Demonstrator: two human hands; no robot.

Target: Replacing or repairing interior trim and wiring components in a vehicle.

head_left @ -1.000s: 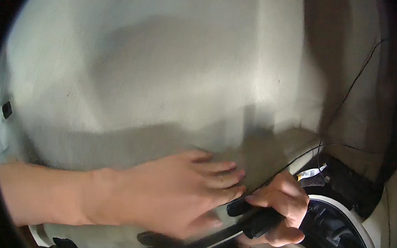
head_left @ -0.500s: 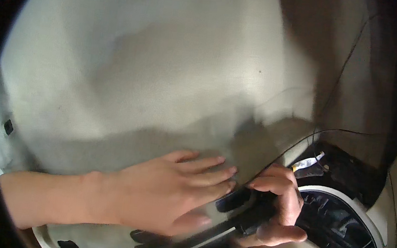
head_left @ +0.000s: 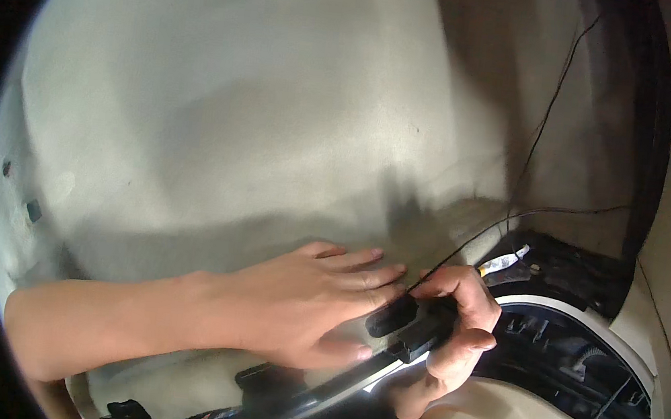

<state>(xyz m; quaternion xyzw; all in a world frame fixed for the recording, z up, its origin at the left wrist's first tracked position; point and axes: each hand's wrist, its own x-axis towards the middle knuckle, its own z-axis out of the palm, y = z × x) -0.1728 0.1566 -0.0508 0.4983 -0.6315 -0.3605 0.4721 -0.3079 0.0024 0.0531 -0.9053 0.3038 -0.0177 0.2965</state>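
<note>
Head view: the left hand [head_left: 306, 304] lies flat and open, fingers spread, pressing the pale headliner panel [head_left: 223, 118] at its lower edge. The right hand [head_left: 453, 334] is curled tight around a black clip-like trim piece [head_left: 409, 326] just beside the left fingertips (its exact shape is blurred). Best to keep the panel pinned while seating the piece squarely.

The person is working bare-armed: the left hand [head_left: 302, 307] and forearm are showing no sleeve, glove, ring or watch, and the right hand [head_left: 453, 334] is bare too.
</note>
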